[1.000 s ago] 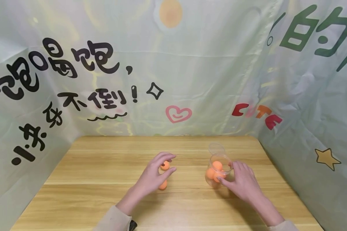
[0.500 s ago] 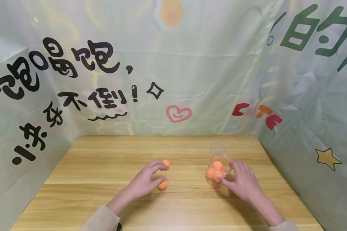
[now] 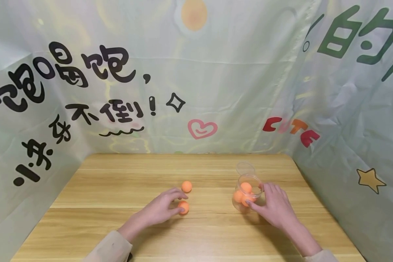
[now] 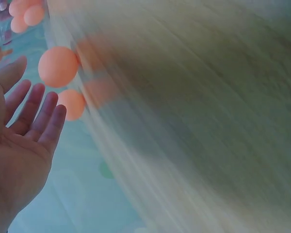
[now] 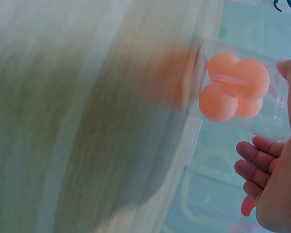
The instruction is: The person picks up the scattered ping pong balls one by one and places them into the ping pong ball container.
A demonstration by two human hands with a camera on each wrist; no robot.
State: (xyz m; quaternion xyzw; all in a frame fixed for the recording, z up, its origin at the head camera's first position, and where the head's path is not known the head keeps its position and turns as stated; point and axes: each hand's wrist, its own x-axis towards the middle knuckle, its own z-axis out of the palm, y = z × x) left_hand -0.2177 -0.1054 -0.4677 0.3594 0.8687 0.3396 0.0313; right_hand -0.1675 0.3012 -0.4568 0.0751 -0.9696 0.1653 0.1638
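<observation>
Two orange ping-pong balls rest on the table in the head view: a farther ball (image 3: 186,186) and a nearer ball (image 3: 183,207). My left hand (image 3: 162,207) is just left of the nearer ball, thumb and fingers apart around its side. In the left wrist view, the left fingers (image 4: 41,114) are extended beside the balls and hold nothing. On the right, my right hand (image 3: 276,207) grips a clear plastic jar (image 3: 239,208) by its right side, thumb in front. Several orange balls (image 5: 218,102) lie inside the uncovered jar, seen through its wall in the right wrist view.
Just behind the jar lies a clear round lid (image 3: 245,168) on the wooden table (image 3: 118,182). Printed cloth (image 3: 235,91) hangs along the table's back and both sides.
My left hand has drawn back from over the farther ball, moving left and toward me to the nearer ball. The right hand and jar stay put.
</observation>
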